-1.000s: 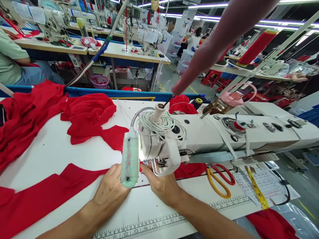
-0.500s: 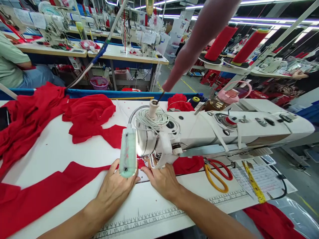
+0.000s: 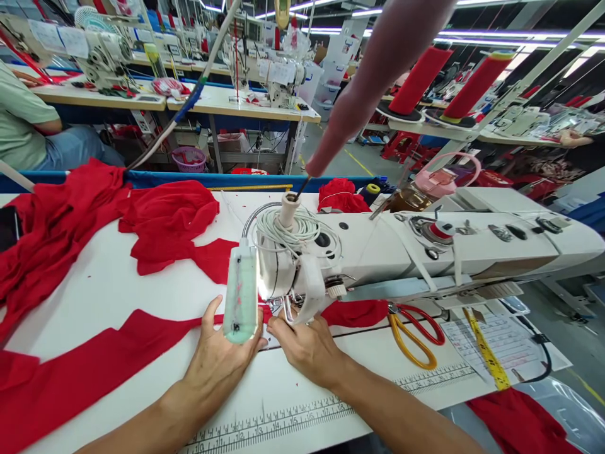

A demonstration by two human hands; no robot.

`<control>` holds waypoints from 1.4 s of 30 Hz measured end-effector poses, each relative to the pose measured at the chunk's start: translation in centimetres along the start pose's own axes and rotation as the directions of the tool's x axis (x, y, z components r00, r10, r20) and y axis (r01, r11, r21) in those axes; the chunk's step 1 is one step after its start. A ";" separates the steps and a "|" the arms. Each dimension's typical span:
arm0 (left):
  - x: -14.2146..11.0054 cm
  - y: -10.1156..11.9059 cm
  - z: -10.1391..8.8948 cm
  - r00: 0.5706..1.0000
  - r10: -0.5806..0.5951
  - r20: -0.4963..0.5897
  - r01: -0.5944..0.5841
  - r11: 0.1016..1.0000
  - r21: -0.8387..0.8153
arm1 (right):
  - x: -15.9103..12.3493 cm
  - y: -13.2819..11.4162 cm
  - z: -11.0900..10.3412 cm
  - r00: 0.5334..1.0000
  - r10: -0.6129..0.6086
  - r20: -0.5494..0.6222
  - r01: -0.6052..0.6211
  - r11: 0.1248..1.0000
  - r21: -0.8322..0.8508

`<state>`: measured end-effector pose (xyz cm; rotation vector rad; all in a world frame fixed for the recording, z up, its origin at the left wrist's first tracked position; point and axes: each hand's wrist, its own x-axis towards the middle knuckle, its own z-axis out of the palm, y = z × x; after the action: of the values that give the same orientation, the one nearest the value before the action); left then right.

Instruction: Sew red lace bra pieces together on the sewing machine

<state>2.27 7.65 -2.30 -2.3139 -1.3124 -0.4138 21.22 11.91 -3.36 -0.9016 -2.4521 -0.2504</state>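
A red fabric strip (image 3: 155, 333) runs from the left across the table to the needle area of a white sewing machine (image 3: 373, 243). My left hand (image 3: 220, 353) lies palm down on the strip beside the needle, fingers spread; a pale green lamp (image 3: 240, 296) hides some of them. Just right of the presser foot, my right hand (image 3: 307, 350) is closed, its thumb against the fingers at the fabric; the machine head covers the fingertips. More red fabric (image 3: 357, 313) extends behind that hand. Scissors (image 3: 413, 334) with red and yellow handles lie to its right.
Crumpled red cloth (image 3: 66, 227) covers the table's left side, with another red piece (image 3: 172, 211) nearby. A printed ruler (image 3: 278, 422) edges the table front. A paper sheet (image 3: 496, 347) and yellow tape measure (image 3: 489, 356) lie right. A seated person (image 3: 28, 126) is beyond.
The outer finger of my left hand has lifted and spread away from the fabric. My right thumb has drawn in toward its fingers. The view has shifted slightly.
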 end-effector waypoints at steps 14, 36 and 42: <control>-0.1 0.2 -0.1 1.000 0.014 0.011 -0.015 0.996 0.083 | -0.2 0.0 0.3 0.999 0.031 0.013 -0.031 0.999 -0.027; -0.6 0.0 0.8 0.999 -0.005 -0.037 0.005 1.000 0.002 | -0.8 0.3 0.9 0.997 0.041 0.069 -0.037 0.997 -0.066; -0.7 -0.3 1.0 0.999 -0.022 -0.026 0.020 0.996 -0.083 | -0.8 0.1 0.8 0.996 0.065 0.064 -0.063 0.997 -0.038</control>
<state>1.71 7.81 -3.37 -2.3549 -1.3313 -0.5130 21.50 11.84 -4.48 -1.0174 -2.4805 -0.2469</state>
